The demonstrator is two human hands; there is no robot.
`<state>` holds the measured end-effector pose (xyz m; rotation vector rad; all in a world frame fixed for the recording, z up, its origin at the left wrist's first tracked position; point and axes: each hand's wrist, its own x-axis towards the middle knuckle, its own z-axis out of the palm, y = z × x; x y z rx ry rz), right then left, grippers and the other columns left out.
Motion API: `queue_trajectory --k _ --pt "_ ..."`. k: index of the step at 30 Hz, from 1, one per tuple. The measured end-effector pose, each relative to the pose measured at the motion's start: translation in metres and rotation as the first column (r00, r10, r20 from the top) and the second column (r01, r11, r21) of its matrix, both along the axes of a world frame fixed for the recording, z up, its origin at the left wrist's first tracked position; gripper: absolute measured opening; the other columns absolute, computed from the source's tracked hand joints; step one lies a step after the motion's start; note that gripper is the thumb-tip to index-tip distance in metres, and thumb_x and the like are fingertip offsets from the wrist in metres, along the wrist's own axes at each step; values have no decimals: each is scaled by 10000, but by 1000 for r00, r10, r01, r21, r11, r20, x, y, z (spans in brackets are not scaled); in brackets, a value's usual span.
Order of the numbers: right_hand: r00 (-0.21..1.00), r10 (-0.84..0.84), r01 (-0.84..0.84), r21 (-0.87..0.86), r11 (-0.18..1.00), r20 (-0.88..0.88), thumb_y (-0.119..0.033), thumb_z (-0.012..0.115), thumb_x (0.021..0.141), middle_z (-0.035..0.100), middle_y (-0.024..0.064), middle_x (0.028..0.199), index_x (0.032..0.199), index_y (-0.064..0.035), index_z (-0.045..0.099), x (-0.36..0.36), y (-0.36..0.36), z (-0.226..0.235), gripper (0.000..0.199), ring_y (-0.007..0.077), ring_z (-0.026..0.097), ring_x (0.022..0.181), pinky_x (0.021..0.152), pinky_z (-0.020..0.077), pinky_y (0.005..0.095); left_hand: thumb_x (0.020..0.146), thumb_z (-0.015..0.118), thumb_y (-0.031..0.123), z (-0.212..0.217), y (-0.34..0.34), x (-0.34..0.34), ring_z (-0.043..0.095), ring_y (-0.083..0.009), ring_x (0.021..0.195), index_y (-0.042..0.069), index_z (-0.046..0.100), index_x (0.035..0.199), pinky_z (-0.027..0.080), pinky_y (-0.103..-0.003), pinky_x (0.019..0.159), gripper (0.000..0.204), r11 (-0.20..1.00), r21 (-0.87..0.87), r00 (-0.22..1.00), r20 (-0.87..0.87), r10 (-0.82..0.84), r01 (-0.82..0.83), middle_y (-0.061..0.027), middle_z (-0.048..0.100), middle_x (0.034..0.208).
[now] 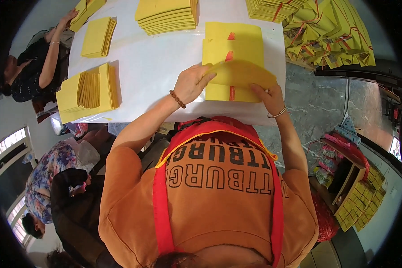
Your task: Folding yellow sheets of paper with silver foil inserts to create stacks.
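Both my hands hold a yellow paper sheet [243,73], which bows up between them near the table's front edge. My left hand [193,84] pinches its left side with thumb and fingers. At the right end, my right hand [270,96] grips the sheet with the thumb on top. Directly under it, more yellow paper [236,35] with red marks down the middle lies flat on the white table [161,67]. The held sheet partly hides this paper.
Yellow paper stacks stand at the back: one in the middle [165,18], one at right [272,9]. Red-tied bundles [330,35] lie beyond the right edge. Folded stacks [89,91] lie at left. A co-worker's hand [69,17] touches paper at far left.
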<state>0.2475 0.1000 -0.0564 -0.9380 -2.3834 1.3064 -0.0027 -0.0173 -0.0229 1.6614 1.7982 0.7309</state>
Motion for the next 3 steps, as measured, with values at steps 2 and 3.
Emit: queue_trajectory --k 2,3 --pt "981 -194 180 -392 902 3 -250 630 831 662 102 965 1013 -68 636 -7 -2 14 257 181 608 938 899 360 310 909 462 411 -7 6 -3 557 -279 767 49 581 985 443 -378 689 388 957 -277 985 119 124 -87 -114 594 762" --pt "975 -214 181 -373 910 -49 -297 642 820 668 93 975 1015 -61 636 -10 -2 21 306 162 617 939 923 352 305 894 478 454 -15 10 -5 560 -284 757 49 585 1003 453 -385 727 433 906 -409 963 184 195 -106 -128 594 756"
